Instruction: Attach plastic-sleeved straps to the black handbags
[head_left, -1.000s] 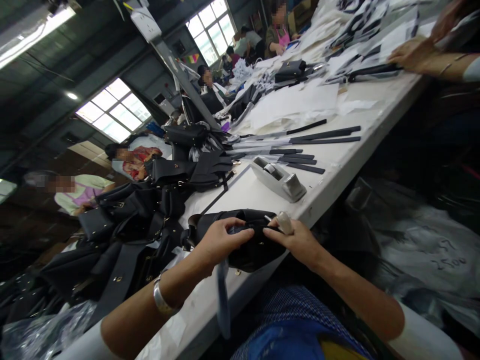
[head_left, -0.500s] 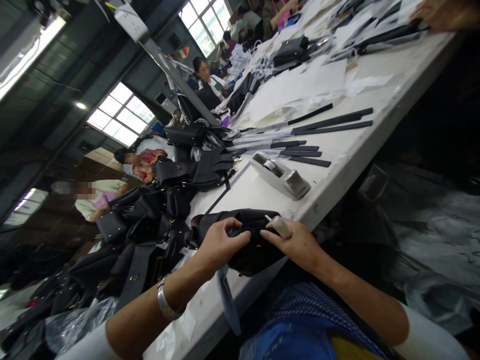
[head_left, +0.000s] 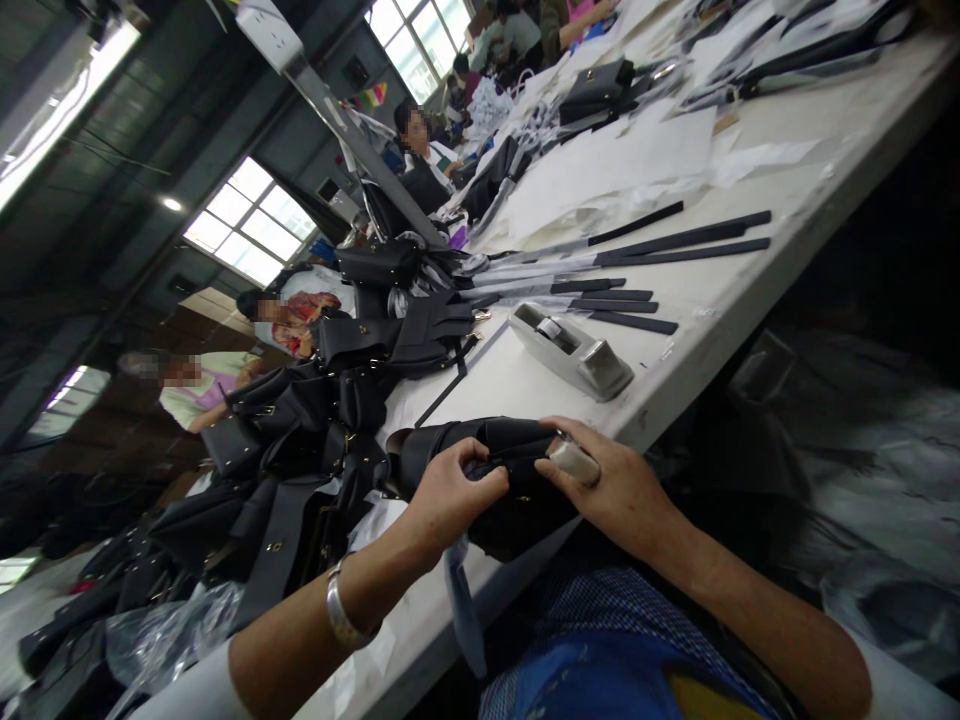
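A black leather bag lies at the near edge of the white table, right in front of me. My left hand is closed on the bag's upper edge, fingers pinched round the dark material; a silver bracelet sits on that wrist. My right hand grips the same edge from the right, and one finger is wrapped in pale tape. A grey-blue strap hangs down from under my left hand over the table edge.
A heap of black bags and straps lies to the left. A grey tape dispenser stands just beyond the bag, with black strips and white paper further on. Other people sit along the far side.
The view has tilted and shifted slightly. My right hand has slid a little further onto the bag's edge; my left hand keeps its pinch.
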